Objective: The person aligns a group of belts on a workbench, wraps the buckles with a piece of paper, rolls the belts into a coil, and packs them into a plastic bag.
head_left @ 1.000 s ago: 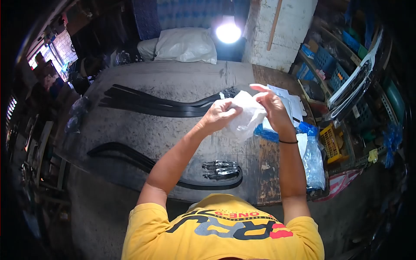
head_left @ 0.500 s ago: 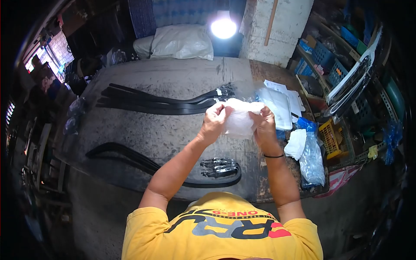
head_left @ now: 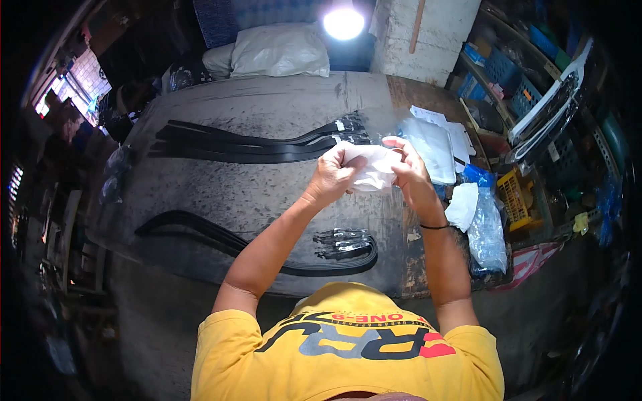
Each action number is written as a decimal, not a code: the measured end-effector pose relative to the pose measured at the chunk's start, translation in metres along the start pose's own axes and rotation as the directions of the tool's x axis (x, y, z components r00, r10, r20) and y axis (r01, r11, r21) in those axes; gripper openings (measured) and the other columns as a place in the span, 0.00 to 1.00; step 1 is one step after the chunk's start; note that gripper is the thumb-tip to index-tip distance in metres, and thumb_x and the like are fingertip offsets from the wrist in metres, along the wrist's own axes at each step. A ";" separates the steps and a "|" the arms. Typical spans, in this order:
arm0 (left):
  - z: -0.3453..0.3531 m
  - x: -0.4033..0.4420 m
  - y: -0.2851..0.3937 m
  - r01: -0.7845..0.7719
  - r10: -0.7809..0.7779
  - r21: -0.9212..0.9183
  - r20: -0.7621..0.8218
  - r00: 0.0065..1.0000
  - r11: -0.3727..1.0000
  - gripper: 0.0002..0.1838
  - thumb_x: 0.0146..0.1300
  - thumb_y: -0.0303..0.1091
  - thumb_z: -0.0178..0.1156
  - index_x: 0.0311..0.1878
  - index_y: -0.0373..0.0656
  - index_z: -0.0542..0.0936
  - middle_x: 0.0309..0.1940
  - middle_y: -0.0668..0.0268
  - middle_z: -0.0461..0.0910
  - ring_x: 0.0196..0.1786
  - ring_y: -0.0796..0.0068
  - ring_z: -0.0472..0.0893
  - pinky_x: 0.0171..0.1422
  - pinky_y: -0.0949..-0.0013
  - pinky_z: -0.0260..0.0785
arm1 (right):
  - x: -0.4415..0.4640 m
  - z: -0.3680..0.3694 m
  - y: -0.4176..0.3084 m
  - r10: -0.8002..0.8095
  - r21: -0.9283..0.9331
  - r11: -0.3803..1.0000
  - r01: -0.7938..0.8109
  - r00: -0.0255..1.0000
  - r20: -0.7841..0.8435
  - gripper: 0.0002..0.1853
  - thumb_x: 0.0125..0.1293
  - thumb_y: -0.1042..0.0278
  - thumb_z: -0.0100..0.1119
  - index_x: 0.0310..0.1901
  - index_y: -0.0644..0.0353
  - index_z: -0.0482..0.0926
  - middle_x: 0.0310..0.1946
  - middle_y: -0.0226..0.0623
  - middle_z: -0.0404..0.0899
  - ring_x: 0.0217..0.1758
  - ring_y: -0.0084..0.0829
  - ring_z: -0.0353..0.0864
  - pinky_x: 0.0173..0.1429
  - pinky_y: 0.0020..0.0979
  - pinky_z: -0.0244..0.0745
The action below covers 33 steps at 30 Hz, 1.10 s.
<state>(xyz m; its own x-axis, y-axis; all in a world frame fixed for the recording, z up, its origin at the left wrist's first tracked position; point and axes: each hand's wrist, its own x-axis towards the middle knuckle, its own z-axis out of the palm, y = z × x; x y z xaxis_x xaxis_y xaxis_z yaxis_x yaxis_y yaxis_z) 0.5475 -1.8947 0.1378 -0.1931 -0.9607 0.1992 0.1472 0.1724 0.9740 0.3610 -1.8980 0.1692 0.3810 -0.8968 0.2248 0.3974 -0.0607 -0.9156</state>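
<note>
A crumpled, thin white sheet (head_left: 376,167), cloth or soft plastic, is held over the table between my two hands. My left hand (head_left: 331,177) is closed on its left side, thumb across the top. At the right edge, my right hand (head_left: 413,175) pinches it, with the index finger raised and curved. Just beyond lies a bundle of long black belts (head_left: 247,148), their wrapped ends behind the sheet. Nearer my body, a second bundle of black belts (head_left: 194,226) is bent round, with shiny wrapped buckle ends (head_left: 344,242) side by side.
Clear plastic bags (head_left: 431,150) and papers (head_left: 461,142) lie right of my hands. A white piece (head_left: 461,206) rests by a clear plastic bundle (head_left: 487,234). Shelves with a yellow crate (head_left: 518,197) stand at right. White sacks (head_left: 281,52) sit behind the table (head_left: 221,194).
The white sheet, spread and hanging before, is now more bunched and folded between my hands. My right index finger has lifted. The view has shifted slightly.
</note>
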 end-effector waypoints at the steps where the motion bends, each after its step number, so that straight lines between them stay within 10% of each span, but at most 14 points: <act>1: 0.001 -0.001 0.001 0.010 -0.010 0.023 -0.021 1.000 1.000 0.11 0.62 0.31 0.61 0.44 0.39 0.74 0.35 0.68 0.78 0.32 0.83 0.78 0.29 0.77 0.74 | 0.000 0.000 0.003 -0.014 -0.188 0.982 0.012 1.000 -0.007 0.19 0.56 0.80 0.54 0.51 0.61 0.70 0.42 0.32 0.73 0.45 0.22 0.72 0.46 0.21 0.68; 3: 0.002 -0.004 0.007 0.023 -0.022 0.048 -0.030 0.999 0.999 0.11 0.61 0.33 0.62 0.44 0.40 0.74 0.33 0.69 0.78 0.27 0.82 0.78 0.24 0.77 0.73 | -0.002 -0.007 0.004 0.063 -0.272 0.959 -0.082 0.995 -0.077 0.15 0.54 0.82 0.56 0.45 0.61 0.74 0.42 0.34 0.73 0.45 0.22 0.72 0.47 0.20 0.69; 5: -0.001 -0.010 0.020 0.180 -0.146 -0.224 0.162 0.976 0.958 0.13 0.62 0.34 0.62 0.47 0.41 0.74 0.34 0.67 0.78 0.28 0.79 0.80 0.27 0.75 0.76 | 0.002 -0.016 0.017 -0.360 -0.563 0.737 0.375 0.922 0.143 0.11 0.53 0.84 0.56 0.38 0.61 0.77 0.41 0.35 0.73 0.44 0.23 0.72 0.46 0.21 0.69; 9: -0.004 -0.013 0.034 0.378 -0.253 -0.443 0.316 0.914 0.813 0.19 0.59 0.35 0.64 0.51 0.39 0.73 0.33 0.65 0.78 0.28 0.75 0.80 0.34 0.71 0.78 | 0.001 -0.023 0.013 -0.474 -0.712 0.462 0.528 0.826 0.305 0.11 0.51 0.87 0.53 0.32 0.60 0.79 0.45 0.35 0.72 0.46 0.25 0.72 0.48 0.26 0.71; 13: -0.009 -0.006 0.019 0.229 -0.190 -0.179 0.211 0.959 0.957 0.17 0.58 0.32 0.65 0.49 0.40 0.74 0.33 0.67 0.77 0.29 0.80 0.77 0.30 0.76 0.71 | -0.001 -0.017 0.011 -0.479 -0.692 0.465 0.552 0.814 0.328 0.09 0.52 0.80 0.57 0.35 0.59 0.80 0.41 0.35 0.74 0.47 0.29 0.74 0.51 0.31 0.70; 15: -0.008 -0.007 0.021 0.168 -0.154 -0.080 0.153 0.976 0.983 0.16 0.58 0.30 0.64 0.48 0.40 0.73 0.32 0.68 0.76 0.29 0.83 0.75 0.30 0.78 0.69 | -0.009 -0.005 0.001 -0.132 -0.262 0.955 0.137 0.991 0.035 0.13 0.54 0.79 0.57 0.42 0.62 0.78 0.43 0.34 0.75 0.48 0.26 0.74 0.49 0.30 0.73; 22: -0.012 -0.014 0.015 -0.176 0.128 0.419 0.141 0.982 0.891 0.10 0.56 0.24 0.59 0.43 0.39 0.75 0.31 0.72 0.75 0.33 0.85 0.74 0.36 0.78 0.68 | -0.005 -0.011 0.011 0.069 -0.444 0.896 -0.024 0.994 0.086 0.14 0.57 0.84 0.54 0.46 0.64 0.75 0.36 0.31 0.77 0.35 0.18 0.76 0.37 0.21 0.74; 27: -0.018 -0.053 0.018 -0.176 0.093 0.533 0.179 0.980 0.828 0.09 0.60 0.26 0.60 0.44 0.38 0.79 0.33 0.69 0.80 0.38 0.84 0.76 0.42 0.77 0.70 | -0.023 0.002 0.036 -0.079 -0.550 0.817 0.173 0.978 0.191 0.12 0.59 0.78 0.62 0.45 0.63 0.78 0.36 0.29 0.77 0.35 0.17 0.76 0.38 0.20 0.73; 30: -0.036 -0.066 0.008 0.000 -0.110 0.454 0.216 0.970 0.891 0.09 0.61 0.25 0.58 0.44 0.38 0.78 0.32 0.71 0.79 0.38 0.84 0.75 0.43 0.77 0.69 | -0.029 0.008 0.038 0.285 -0.377 0.907 -0.186 0.932 0.224 0.13 0.64 0.70 0.60 0.48 0.65 0.77 0.33 0.29 0.79 0.33 0.17 0.75 0.38 0.20 0.73; 33: -0.046 -0.078 -0.002 0.060 -0.164 0.469 0.185 0.969 0.881 0.10 0.60 0.28 0.58 0.45 0.38 0.78 0.31 0.69 0.79 0.38 0.84 0.75 0.44 0.74 0.69 | -0.039 0.011 0.052 0.323 -0.319 0.913 -0.256 0.929 0.180 0.13 0.64 0.68 0.61 0.46 0.66 0.78 0.32 0.30 0.79 0.33 0.17 0.75 0.37 0.20 0.73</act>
<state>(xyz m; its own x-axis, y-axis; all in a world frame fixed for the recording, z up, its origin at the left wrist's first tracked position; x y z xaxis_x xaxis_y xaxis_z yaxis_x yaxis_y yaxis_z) 0.6074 -1.8298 0.1151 -0.3904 -0.9191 0.0529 -0.3370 0.1962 0.9208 0.3759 -1.8619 0.1165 0.6328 -0.7738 -0.0270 -0.0009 0.0342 -0.9994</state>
